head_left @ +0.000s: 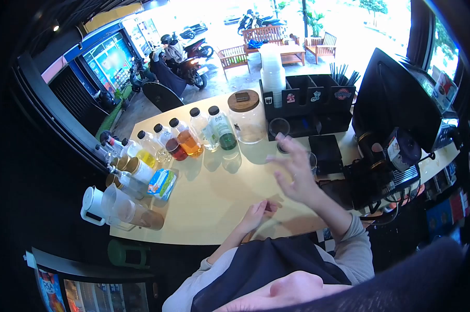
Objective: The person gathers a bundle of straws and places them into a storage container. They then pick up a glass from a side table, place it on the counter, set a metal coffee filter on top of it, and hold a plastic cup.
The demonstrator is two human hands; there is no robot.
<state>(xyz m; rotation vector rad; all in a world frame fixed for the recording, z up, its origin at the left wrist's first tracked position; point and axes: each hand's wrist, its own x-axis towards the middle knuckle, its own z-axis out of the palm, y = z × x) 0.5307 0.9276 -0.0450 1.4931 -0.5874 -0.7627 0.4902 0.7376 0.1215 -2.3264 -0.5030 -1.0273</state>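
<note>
Apparently empty, the right hand [294,174] is spread near a clear, round, plastic-looking cup [279,125] toward the pale wooden desk's [209,200] far side; the left hand [261,211] half-curls, contents unclear. Likely light and slippery, the cup suits a side grip.

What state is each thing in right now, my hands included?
Right hand: raised, open, fingers spread
Left hand: low, fingers curled
Glass jar: wooden lid on
Amber bottle: capped, partly filled
Red bottle: capped, partly filled
Clear cups: stacked
Straws: sticking up from the black organizer
Blue pack: lying on the counter
</note>
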